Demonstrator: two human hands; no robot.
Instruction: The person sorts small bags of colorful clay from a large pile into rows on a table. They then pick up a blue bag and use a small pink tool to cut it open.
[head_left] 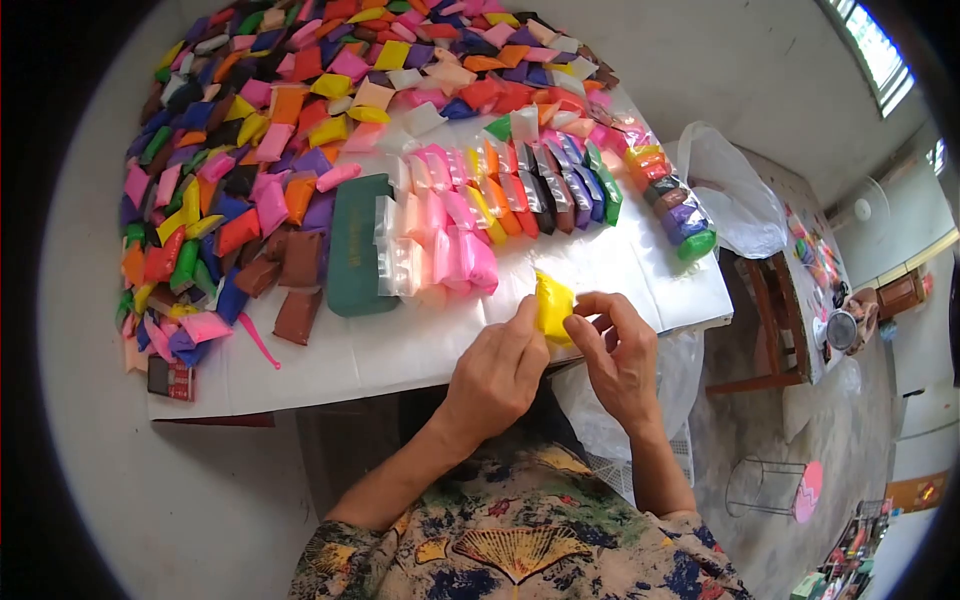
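Note:
Near the table's front edge, my left hand (497, 377) pinches a yellow packet (555, 308) by its left side. My right hand (617, 350) has its curled fingers against the packet's right side. Just beyond the packet are rows of clear-wrapped packets (515, 195), running from pink on the left through yellow, orange, red, black, brown and blue to green. A dark green case (360, 245) lies at the left end of these rows.
Loose coloured packets (290, 90) cover the back and left of the white table (400, 370). A multicoloured packet stack (672, 200) lies on the right. Beyond it are a clear plastic bag (735, 200), another table (800, 270) and a pink-topped stool (808, 492).

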